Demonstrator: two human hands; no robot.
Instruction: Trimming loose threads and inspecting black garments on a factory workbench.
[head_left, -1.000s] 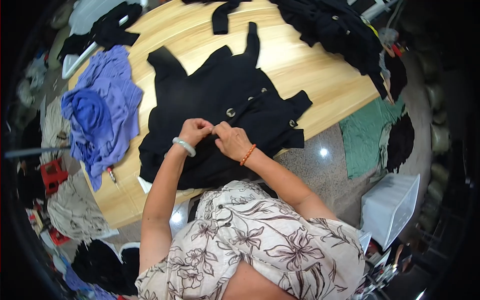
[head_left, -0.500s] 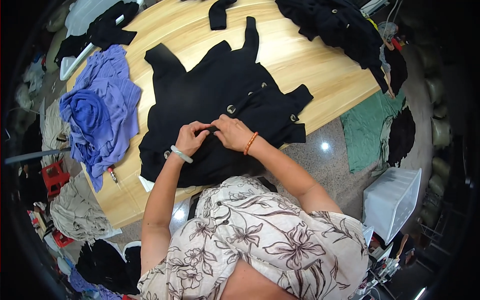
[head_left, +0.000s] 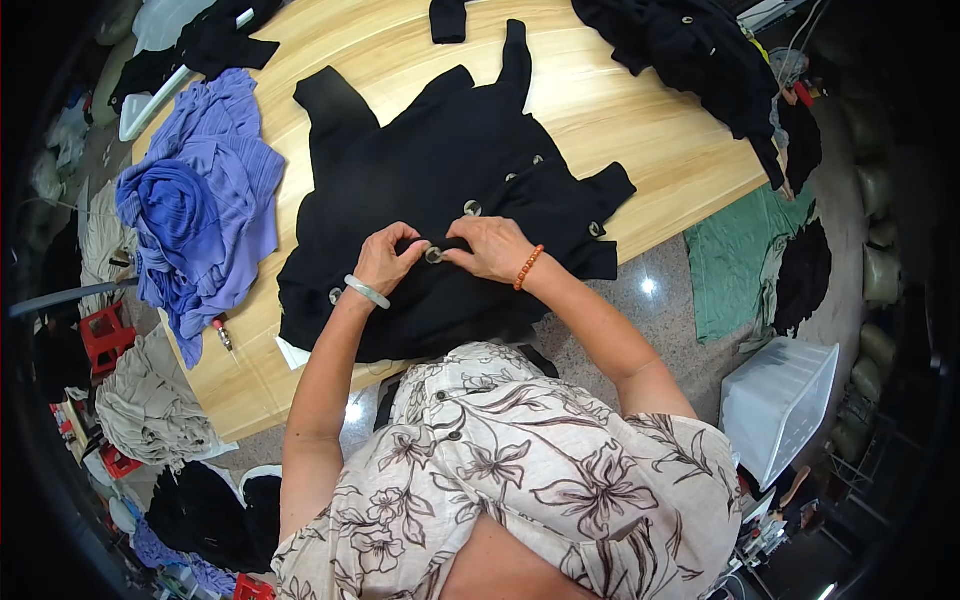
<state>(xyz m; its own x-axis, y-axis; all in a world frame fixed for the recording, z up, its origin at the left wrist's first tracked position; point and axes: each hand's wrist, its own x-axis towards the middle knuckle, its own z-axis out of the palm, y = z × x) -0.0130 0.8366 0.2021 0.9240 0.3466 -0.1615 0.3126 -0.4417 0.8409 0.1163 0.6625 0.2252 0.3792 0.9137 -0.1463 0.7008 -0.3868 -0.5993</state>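
Note:
A black knitted cardigan (head_left: 400,180) with large dark, pale-flecked buttons lies spread on the wooden table in front of me. Over its near part, my left hand (head_left: 388,262) pinches the fabric just left of one button (head_left: 433,256). My right hand (head_left: 490,248) grips the cloth on that button's other side, thumb close to its rim. Part of the fabric between my fingers is hidden. Another button (head_left: 472,208) sits a little beyond my right hand, and one more (head_left: 336,296) lies beside my left wrist.
A heap of purple-blue knitwear (head_left: 200,200) covers the left side of the table (head_left: 590,120). More black garments (head_left: 690,70) lie at the far right. Beyond the right edge are green cloth (head_left: 735,260) and a white plastic bin (head_left: 780,405) on the floor. A red stool (head_left: 105,335) stands left.
My hands have spread slightly apart, and the button between them now shows face up. The whole view has shifted a little.

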